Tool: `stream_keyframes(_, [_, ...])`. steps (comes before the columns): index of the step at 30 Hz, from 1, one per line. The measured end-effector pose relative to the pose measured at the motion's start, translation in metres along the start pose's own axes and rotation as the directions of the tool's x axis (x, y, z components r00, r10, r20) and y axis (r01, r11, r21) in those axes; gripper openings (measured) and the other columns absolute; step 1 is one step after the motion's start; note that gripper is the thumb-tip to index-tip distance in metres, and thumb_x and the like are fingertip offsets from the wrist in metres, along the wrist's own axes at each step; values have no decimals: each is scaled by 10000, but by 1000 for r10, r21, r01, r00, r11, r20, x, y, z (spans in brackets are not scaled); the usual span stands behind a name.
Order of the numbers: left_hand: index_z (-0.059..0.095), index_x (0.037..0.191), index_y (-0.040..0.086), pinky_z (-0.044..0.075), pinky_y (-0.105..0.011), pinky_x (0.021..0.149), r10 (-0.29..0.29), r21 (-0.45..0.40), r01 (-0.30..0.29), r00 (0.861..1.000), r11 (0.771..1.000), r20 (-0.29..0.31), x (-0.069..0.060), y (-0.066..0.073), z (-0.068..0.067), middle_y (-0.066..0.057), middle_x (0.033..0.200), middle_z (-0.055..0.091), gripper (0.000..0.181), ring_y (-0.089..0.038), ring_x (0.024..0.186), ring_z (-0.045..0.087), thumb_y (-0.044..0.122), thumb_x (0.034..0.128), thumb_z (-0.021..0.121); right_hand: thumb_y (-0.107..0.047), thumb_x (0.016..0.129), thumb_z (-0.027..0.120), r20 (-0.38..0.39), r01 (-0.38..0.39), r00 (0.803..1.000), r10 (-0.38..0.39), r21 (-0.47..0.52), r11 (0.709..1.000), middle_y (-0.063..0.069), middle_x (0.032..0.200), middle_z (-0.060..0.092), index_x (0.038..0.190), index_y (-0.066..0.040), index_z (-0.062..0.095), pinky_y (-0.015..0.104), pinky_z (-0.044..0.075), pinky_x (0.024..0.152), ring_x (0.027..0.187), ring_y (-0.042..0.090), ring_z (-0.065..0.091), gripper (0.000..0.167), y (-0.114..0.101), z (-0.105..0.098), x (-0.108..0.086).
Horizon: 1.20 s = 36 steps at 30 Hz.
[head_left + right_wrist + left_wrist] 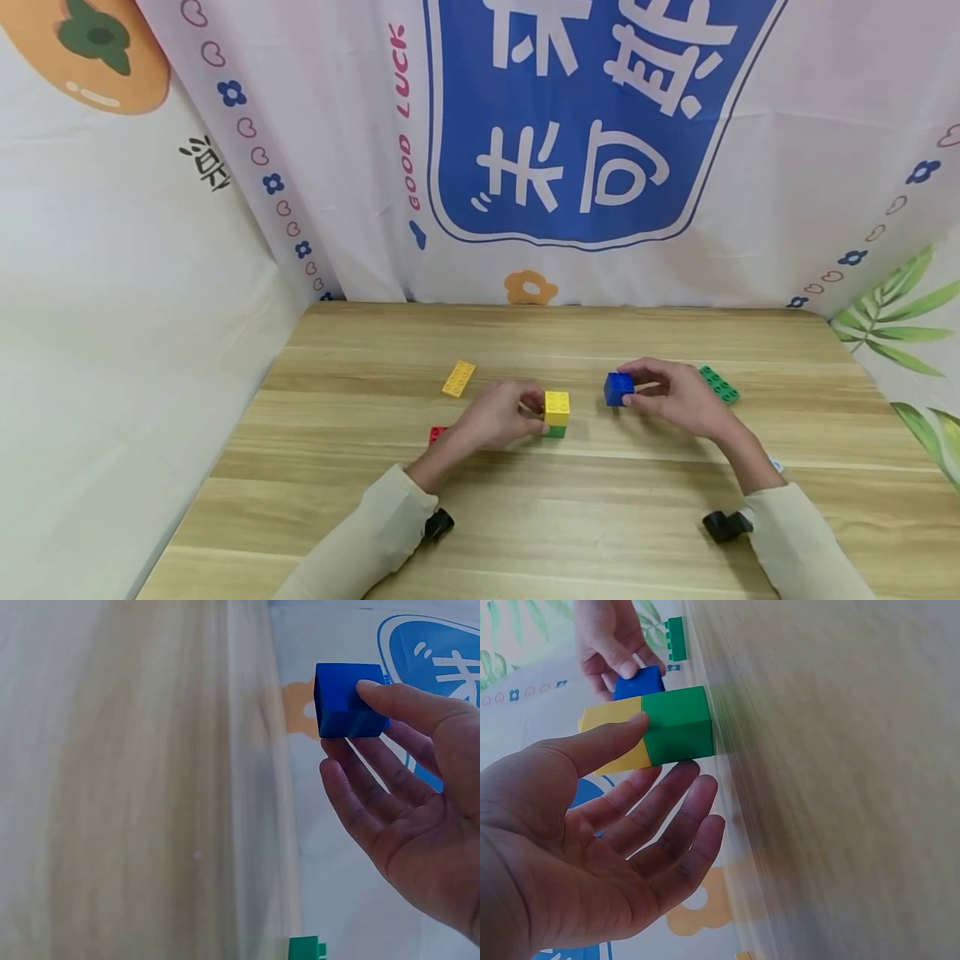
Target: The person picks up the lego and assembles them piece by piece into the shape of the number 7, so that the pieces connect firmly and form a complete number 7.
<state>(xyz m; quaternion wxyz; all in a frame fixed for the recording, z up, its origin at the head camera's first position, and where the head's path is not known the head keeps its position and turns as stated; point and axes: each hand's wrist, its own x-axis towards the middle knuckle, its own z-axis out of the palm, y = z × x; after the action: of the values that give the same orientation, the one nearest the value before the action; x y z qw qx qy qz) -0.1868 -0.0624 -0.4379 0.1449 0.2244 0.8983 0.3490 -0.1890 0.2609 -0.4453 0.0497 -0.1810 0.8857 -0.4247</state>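
In the head view a yellow toy brick (557, 407) sits on a green toy brick (555, 432), forming a two-brick stack near the table's middle. My left hand (504, 414) pinches this stack from its left side; the left wrist view shows the thumb lying across the joint of the yellow brick (613, 714) and the green brick (679, 724). To the right, my right hand (678, 398) grips a blue toy brick (618, 389) between thumb and fingers. In the right wrist view the blue brick (349, 701) appears held off the table, its hollow underside partly visible.
A flat yellow brick (458, 379) lies behind my left hand. Part of a red brick (437, 434) shows beside the left wrist, mostly hidden. Beyond my right hand lies a flat green brick (719, 385). A printed cloth (360, 208) hangs at the wooden table's (570, 533) far edge.
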Motion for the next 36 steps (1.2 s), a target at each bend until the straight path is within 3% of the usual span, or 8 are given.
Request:
stream_keyframes(7, [768, 1134, 133, 622, -333, 921, 1, 8, -1, 1000, 1000, 5, 1, 1, 0, -22, 1128, 796, 228, -142, 1001, 756, 195, 935, 859, -220, 986, 805, -35, 18, 999, -19, -12, 1000, 189, 1327, 737, 1391, -68, 689, 372, 644, 932, 1169, 333, 733, 448, -12, -1, -2])
stream_keyframes(16, [762, 1110, 131, 622, -330, 916, -4, 1, 4, 1000, 1000, 2, 1, 4, -2, -27, 1125, 795, 215, -150, 1002, 755, 192, 930, 863, -180, 990, 797, -58, 67, 996, -66, 17, 998, 176, 1306, 748, 1365, -72, 705, 189, 594, 897, 1115, 313, 755, 400, -27, -2, -1])
stream_keyframes(26, [758, 1095, 133, 630, -339, 907, -8, -21, 8, 1000, 1000, 6, 1, 2, -2, -31, 1113, 794, 202, -148, 990, 773, 175, 928, 863, -153, 984, 801, -76, 121, 990, -119, 14, 993, 142, 1303, 749, 1348, -86, 714, 262, 623, 917, 1094, 284, 760, 381, -40, 1, -1])
stream_keyframes(36, [761, 1145, 123, 633, -344, 913, -27, -25, 27, 999, 999, 18, 0, 2, 0, -39, 1134, 792, 239, -155, 1000, 777, 170, 933, 858, -143, 981, 803, -85, 142, 987, -139, 31, 989, 123, 1295, 751, 1336, -91, 722, 201, 607, 913, 1095, 269, 754, 367, -54, 4, 0])
